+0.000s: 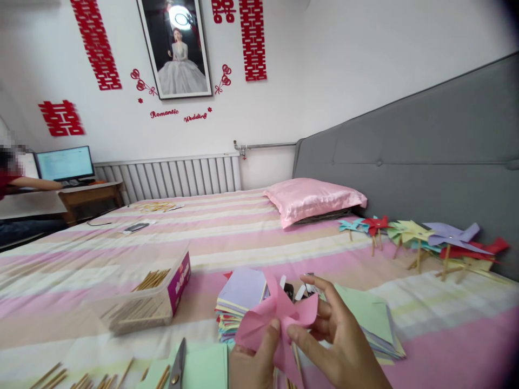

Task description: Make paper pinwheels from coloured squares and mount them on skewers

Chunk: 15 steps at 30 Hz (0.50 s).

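Observation:
A pink paper pinwheel (279, 313) is held up near the bottom middle of the head view. My left hand (257, 359) grips it from below left, thumb pressed close to its centre. From the right, my right hand (332, 335) pinches it with the thumb near the middle, and its index finger is raised. Behind the pinwheel stands a stack of coloured paper squares (245, 292). Another paper stack, green on top (367, 313), lies right of my right hand. A thin wooden stick (297, 359) shows below the pinwheel; whether it is attached I cannot tell.
A clear plastic box (141, 308) of wooden sticks stands at left. Scissors (177, 364) lie on green paper (205, 367), near loose sticks (101, 381). Finished pinwheels (450, 237) sit by the grey headboard (409, 140). A pink pillow (314, 197) is farther back. A person (24, 183) sits far left.

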### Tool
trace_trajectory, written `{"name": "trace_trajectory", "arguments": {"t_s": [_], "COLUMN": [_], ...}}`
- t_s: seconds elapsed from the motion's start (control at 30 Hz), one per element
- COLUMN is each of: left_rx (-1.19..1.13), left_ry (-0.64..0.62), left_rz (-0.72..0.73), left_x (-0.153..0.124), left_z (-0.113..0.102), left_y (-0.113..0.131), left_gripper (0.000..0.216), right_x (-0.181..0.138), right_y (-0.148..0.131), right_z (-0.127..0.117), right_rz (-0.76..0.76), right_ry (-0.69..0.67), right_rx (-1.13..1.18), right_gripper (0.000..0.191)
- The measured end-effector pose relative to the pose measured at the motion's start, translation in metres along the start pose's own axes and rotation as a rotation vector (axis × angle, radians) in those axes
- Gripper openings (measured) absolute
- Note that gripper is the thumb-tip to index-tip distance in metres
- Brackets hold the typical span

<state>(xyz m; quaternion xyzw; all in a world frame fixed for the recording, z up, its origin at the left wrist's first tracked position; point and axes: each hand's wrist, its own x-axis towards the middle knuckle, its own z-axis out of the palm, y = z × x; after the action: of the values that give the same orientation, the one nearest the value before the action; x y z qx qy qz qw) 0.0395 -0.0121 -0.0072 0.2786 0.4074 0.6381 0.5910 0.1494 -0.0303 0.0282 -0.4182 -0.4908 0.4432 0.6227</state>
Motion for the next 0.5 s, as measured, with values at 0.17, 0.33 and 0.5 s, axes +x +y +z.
{"name": "trace_trajectory", "arguments": {"t_s": [0.17, 0.33, 0.5], "left_rx": [-0.038, -0.014, 0.036], "left_ry": [-0.004, -0.004, -0.185], "left_rz": [0.011, 0.014, -0.142], "left_x": [-0.004, -0.007, -0.008], "left_z": [0.007, 0.012, 0.009], "left_y": [-0.004, -0.007, 0.001], "left_gripper": [0.032, 0.033, 0.029], "right_x": [0.002, 0.007, 0.011], "right_y": [0.007, 0.012, 0.005], "right_z": [0.001, -0.003, -0.018], "right_rz": [0.071, 0.088, 0.157], "right_ry": [0.003, -0.016, -0.017], "right_rx": [0.175, 0.216, 0.14], "right_gripper": [0.066, 0.063, 0.065]}}
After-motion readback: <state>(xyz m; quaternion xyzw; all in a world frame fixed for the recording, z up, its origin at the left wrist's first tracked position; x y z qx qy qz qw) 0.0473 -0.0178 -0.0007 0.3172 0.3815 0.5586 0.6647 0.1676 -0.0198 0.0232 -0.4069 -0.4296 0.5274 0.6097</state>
